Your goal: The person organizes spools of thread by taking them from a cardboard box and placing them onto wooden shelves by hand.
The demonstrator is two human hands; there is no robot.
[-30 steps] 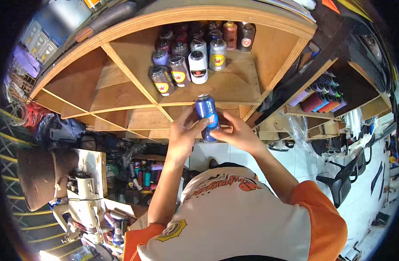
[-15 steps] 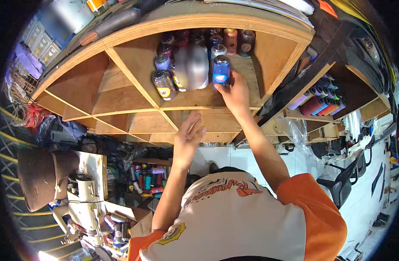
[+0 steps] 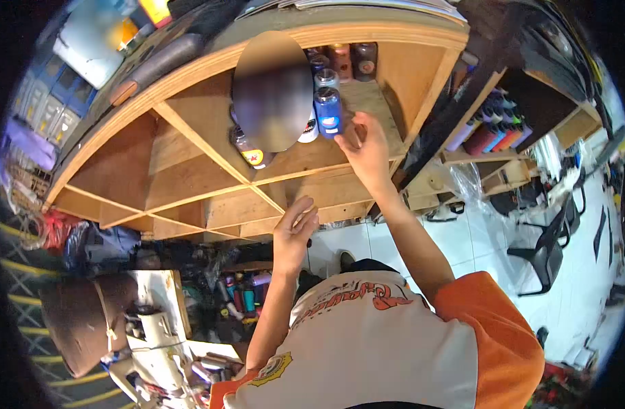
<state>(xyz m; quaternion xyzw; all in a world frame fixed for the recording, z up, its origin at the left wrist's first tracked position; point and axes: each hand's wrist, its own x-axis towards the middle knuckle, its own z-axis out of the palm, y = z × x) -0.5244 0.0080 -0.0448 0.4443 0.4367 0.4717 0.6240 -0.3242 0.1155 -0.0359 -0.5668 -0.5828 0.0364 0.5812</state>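
Note:
The blue thread spool (image 3: 328, 113) stands upright in the upper shelf compartment, in front of a pale grey-blue spool (image 3: 326, 80). Just right of the blue spool is my right hand (image 3: 367, 151), its thumb and fingers apart with nothing between them. Lower down, in front of the shelf, my left hand (image 3: 296, 235) is raised with loosely bent, parted fingers and holds nothing. A dark spool with a yellow label (image 3: 250, 151) stands at the left of the group. A blurred oval hides most of the spools between them.
The wooden shelf (image 3: 210, 153) curves across the view with several compartments. More coloured spools (image 3: 493, 133) sit in a side shelf on the right. A sewing machine (image 3: 156, 347) is at lower left, and a black chair (image 3: 544, 262) stands on the tiled floor at right.
The blue spool went from both hands into the shelf, carried by my right hand, which has since let it go and drawn back slightly. My left hand came off the spool and dropped lower.

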